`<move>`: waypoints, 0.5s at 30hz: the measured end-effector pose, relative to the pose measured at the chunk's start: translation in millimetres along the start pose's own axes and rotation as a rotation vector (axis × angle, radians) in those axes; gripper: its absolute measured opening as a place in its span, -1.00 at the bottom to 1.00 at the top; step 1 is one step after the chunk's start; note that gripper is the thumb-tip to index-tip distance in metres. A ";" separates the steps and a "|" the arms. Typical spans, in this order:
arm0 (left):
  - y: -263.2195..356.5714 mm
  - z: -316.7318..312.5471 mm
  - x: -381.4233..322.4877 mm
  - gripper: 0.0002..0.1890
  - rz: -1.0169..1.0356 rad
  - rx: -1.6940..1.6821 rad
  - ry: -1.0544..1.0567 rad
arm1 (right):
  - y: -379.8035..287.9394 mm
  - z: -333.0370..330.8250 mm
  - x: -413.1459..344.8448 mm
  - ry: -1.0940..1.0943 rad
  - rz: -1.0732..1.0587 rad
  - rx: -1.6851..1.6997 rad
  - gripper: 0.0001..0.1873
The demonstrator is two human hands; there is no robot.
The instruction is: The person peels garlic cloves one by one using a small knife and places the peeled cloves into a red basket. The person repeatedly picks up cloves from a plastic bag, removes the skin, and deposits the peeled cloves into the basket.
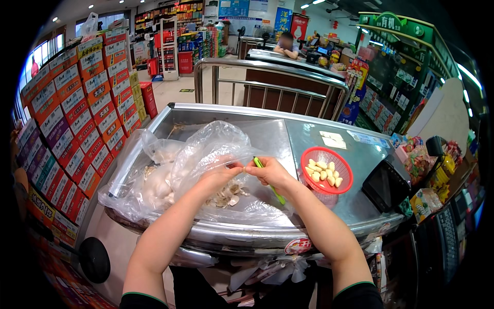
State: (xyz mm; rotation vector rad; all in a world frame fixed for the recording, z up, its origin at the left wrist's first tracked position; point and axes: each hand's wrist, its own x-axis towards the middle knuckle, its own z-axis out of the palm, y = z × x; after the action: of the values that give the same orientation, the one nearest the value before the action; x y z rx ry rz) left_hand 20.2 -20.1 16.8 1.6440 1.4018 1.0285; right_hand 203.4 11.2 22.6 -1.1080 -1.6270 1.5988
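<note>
My left hand [222, 174] and my right hand [270, 171] meet at the fingertips above the counter, pinching a small pale thing, perhaps a piece of garlic. A green-handled knife [278, 196] is also held in my right hand, its handle slanting down below the palm. Around and behind my left hand spreads a clear plastic bag [210, 141] with garlic bulbs [158, 185] inside. Dry garlic skins [231, 195] lie on the plastic between my forearms. Right of my right hand, a red plastic basket [349, 170] holds several peeled garlic cloves [323, 172].
The metal counter [308, 135] bears papers [332, 140] behind the basket and a dark device with a screen [386, 185] at right. A steel railing [270, 67] runs behind it. Stacked cartons [85, 100] stand at left. Another person [286, 46] leans on a far counter.
</note>
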 end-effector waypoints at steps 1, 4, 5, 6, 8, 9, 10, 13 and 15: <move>-3.1 -1.0 1.5 -0.78 -0.006 0.006 -0.030 | 0.2 0.2 0.4 -0.004 0.000 0.003 -0.84; -6.1 -3.0 4.8 -0.75 -0.012 -0.005 -0.068 | -2.0 0.5 -1.4 -0.006 -0.003 0.001 -0.84; -2.9 -1.6 3.5 -0.79 -0.008 -0.027 -0.046 | -2.1 -0.1 -1.4 -0.002 -0.001 0.003 -0.84; 0.4 -1.7 1.7 -0.83 -0.005 -0.048 -0.021 | -2.1 -0.1 -1.3 -0.001 0.000 0.006 -0.84; -5.2 -2.0 5.0 -0.83 -0.029 -0.101 -0.015 | -3.3 0.8 -1.3 0.003 0.000 0.009 -0.84; -5.0 -1.6 5.8 -0.83 -0.041 -0.129 -0.014 | -4.2 0.8 -1.8 0.009 0.000 0.010 -0.84; -4.2 -1.2 5.2 -0.82 -0.062 -0.137 -0.019 | -4.7 0.7 -2.1 0.015 0.001 0.011 -0.84; -1.1 -1.6 2.5 -0.81 -0.098 -0.138 -0.030 | -2.2 -0.9 -0.8 0.002 -0.008 0.019 -0.84; -3.0 -2.3 3.9 -0.79 -0.088 -0.112 -0.041 | 0.1 -0.7 0.9 0.011 -0.023 -0.011 -0.84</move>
State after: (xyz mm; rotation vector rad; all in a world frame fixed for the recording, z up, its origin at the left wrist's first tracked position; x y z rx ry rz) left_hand 17.2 -15.8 15.5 1.5009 1.3531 0.9992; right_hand 203.5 12.3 22.5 -1.0988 -1.6374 1.5681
